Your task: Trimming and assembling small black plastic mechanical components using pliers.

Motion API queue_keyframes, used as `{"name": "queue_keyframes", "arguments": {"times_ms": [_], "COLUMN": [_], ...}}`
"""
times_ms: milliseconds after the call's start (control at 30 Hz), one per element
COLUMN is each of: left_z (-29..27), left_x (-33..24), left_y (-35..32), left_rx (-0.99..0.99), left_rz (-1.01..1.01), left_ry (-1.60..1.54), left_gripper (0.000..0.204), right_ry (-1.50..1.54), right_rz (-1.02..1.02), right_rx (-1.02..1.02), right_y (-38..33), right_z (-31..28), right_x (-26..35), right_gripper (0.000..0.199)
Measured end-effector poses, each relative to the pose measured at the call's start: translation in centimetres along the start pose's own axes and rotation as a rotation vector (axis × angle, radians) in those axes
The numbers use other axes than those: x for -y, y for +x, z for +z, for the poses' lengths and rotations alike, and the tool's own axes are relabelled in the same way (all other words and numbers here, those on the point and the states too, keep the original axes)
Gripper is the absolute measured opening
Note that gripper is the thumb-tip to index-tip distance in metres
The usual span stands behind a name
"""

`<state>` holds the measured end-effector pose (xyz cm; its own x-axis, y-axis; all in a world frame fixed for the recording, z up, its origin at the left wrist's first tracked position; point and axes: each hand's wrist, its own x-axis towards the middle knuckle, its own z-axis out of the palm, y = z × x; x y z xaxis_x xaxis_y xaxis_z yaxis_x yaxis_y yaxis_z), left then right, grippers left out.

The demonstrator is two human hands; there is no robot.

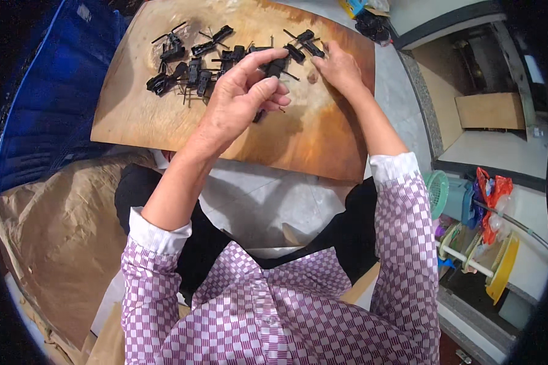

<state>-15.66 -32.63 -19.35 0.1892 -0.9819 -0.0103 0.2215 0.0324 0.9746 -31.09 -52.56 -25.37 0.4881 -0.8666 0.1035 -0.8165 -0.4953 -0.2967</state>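
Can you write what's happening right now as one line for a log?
left hand: pinching small black part | right hand: touching black parts | surface: wooden board

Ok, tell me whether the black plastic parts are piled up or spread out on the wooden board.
Spread out: the black plastic parts lie scattered in a loose single layer along the far side of the wooden board.

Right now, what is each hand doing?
Left hand: fingers curled, pinching a small black plastic part.
Right hand: resting on the wooden board, fingertips at the parts; grip cannot be told.
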Motion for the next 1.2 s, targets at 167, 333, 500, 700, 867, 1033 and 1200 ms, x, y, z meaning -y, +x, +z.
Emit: {"name": "queue_keyframes", "arguments": {"times_ms": [167, 333, 500, 700, 867, 1033, 1200], "left_z": [-0.3, -0.4, -0.3, 0.0, 0.1, -0.3, -0.2], "left_x": [-0.1, 1.9, 4.0, 3.1, 2.5, 1.6, 1.7], "left_y": [0.0, -0.3, -0.4, -1.1, -2.0, -2.3, -2.3], "left_rx": [0.026, -0.003, 0.132, 0.013, 0.161, 0.303, 0.323], "left_rz": [-0.144, -0.377, -0.404, -0.319, -0.413, -0.438, -0.429], "left_ry": [-0.269, -0.542, -0.557, -0.063, -0.204, -0.421, -0.498], "left_gripper": [0.022, 0.015, 0.018, 0.020, 0.023, 0.028, 0.030], "right_ry": [-0.067, -0.137, 0.043, 0.329, 0.287, 0.231, 0.183], "right_rz": [0.066, 0.078, -0.056, -0.455, -0.715, -0.662, -0.695], "right_rx": [0.016, -0.032, -0.213, -0.254, -0.262, -0.299, -0.277], "right_y": [-0.1, -3.8, -7.4, -12.8, -14.4, -13.8, -13.5], "right_z": [-0.2, -2.3, -2.5, -4.6, -4.0, -4.9, -5.0], "right_x": [0.0, -0.5, -0.6, 4.6, 5.8, 5.6, 5.0], "right_gripper": [0.040, 0.032, 0.023, 0.029, 0.038, 0.037, 0.032]}}
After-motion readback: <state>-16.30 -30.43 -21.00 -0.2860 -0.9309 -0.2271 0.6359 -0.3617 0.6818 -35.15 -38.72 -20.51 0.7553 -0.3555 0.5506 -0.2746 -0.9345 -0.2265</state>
